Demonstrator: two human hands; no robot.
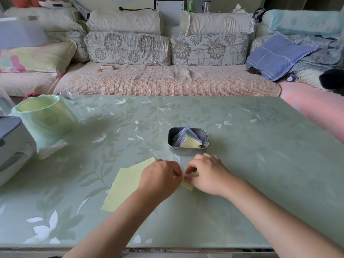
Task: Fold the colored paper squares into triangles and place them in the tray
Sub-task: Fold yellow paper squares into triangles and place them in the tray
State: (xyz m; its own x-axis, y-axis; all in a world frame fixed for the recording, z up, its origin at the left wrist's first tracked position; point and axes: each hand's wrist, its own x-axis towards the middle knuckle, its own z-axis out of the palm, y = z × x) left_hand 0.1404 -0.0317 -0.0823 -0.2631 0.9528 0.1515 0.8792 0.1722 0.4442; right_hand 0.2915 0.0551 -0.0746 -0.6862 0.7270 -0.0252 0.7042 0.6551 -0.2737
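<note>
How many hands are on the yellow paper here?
2: left hand and right hand, side by side, both pinching the yellow paper near the tray. None hidden.

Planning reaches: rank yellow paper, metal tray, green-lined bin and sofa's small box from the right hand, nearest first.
1. Yellow paper, pinched by the right hand.
2. Metal tray, just ahead.
3. Green-lined bin, far left on the table.
4. Small box, on the sofa beyond.

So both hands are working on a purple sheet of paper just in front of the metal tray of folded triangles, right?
No. The head view shows the sheet under the left hand and right hand is pale yellow, not purple. It does lie just in front of the metal tray of folded triangles.
</note>
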